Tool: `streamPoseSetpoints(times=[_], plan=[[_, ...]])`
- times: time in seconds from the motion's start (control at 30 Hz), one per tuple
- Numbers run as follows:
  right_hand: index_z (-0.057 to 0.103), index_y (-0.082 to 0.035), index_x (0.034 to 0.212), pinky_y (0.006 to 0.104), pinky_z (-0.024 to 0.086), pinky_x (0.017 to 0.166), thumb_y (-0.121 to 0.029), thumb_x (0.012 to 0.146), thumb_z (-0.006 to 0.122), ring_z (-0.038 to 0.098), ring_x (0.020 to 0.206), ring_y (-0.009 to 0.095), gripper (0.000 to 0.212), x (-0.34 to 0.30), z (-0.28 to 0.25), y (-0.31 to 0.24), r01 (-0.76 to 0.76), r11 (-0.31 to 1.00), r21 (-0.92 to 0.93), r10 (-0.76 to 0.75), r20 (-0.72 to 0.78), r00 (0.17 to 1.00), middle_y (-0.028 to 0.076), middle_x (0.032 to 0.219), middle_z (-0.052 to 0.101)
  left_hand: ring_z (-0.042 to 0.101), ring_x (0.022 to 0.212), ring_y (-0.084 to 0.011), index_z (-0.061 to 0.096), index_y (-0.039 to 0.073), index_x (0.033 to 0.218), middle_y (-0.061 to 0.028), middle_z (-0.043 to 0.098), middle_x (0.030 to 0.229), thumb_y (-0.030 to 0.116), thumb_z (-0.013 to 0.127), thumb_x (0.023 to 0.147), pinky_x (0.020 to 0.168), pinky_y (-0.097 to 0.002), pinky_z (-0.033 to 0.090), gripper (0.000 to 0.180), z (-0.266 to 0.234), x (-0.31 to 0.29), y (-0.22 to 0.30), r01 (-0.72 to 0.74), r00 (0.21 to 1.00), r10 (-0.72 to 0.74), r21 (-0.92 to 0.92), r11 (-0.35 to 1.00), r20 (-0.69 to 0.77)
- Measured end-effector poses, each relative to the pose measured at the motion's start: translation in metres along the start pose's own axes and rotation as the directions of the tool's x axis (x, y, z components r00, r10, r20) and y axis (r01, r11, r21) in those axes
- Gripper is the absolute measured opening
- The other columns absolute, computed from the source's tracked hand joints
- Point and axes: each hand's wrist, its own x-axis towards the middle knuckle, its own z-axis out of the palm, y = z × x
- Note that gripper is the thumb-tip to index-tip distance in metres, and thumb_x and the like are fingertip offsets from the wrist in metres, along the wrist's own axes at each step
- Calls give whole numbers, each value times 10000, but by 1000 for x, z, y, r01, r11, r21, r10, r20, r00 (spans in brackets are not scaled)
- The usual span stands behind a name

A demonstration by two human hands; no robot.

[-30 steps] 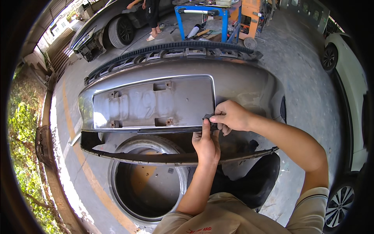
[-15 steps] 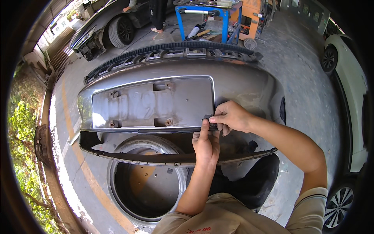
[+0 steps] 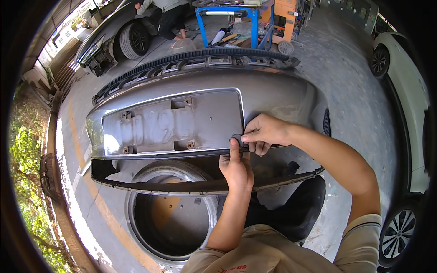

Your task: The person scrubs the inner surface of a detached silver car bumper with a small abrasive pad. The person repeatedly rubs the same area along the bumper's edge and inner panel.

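Note:
A grey car bumper (image 3: 282, 98) lies across in front of me, its number-plate recess (image 3: 159, 120) facing up. At the recess's lower right corner is a small dark part (image 3: 237, 138); its exact kind is too small to make out. The thumb of my left hand (image 3: 236, 170) presses on it from below, while that hand's other fingers go behind the bumper's lower edge and are hidden. My right hand (image 3: 267, 132) pinches the part's right side between thumb and forefinger, its other fingers curled beneath.
The bumper rests over a wheel rim (image 3: 132, 214) on the concrete floor. Beyond it lies a black slatted trim piece (image 3: 200, 53). A blue tool cart (image 3: 200, 27) stands farther back, near a person crouching by a dark car (image 3: 132, 41). A white car (image 3: 409, 104) is at the right.
The bumper and my hands appear slightly farther left in the picture. Both hands keep their hold at the recess corner. The person at the back has gone from standing to crouching.

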Motion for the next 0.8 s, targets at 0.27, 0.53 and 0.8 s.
streamPoseSetpoints(times=[0.27, 0.53, 0.8], plan=[[655, 68, 972, 315, 574, 567, -199, 959, 654, 639, 614, 164, 268, -2, 5, -3, -3, 1000, -8, 3, -70, 998, 115, 764, 648, 596, 1022, -154, 575, 50, 1129, -52, 636, 1107, 183, 613, 992, 970, -390, 470, 195, 3, -7, -4, -18, 1000, 18, -11, 1000, 8], [632, 100, 936, 329, 588, 570, -146, 962, 639, 649, 620, 194, 247, -1, 16, 0, 43, 997, 64, -32, -163, 986, 141, 751, 639, 593, 1050, -150, 585, 75, 1134, -32, 639, 1127, 177, 648, 968, 978, -370, 449, 205, 1, -5, -4, 51, 999, -49, -93, 994, 21], [624, 78, 980, 328, 596, 614, -183, 984, 608, 668, 683, 209, 262, -5, 9, 3, 27, 998, 61, -23, -63, 998, 139, 804, 649, 604, 1042, -153, 585, 82, 1135, -26, 636, 1128, 160, 654, 962, 931, -346, 490, 202, -2, 1, 1, 117, 990, -107, -110, 987, 94]])
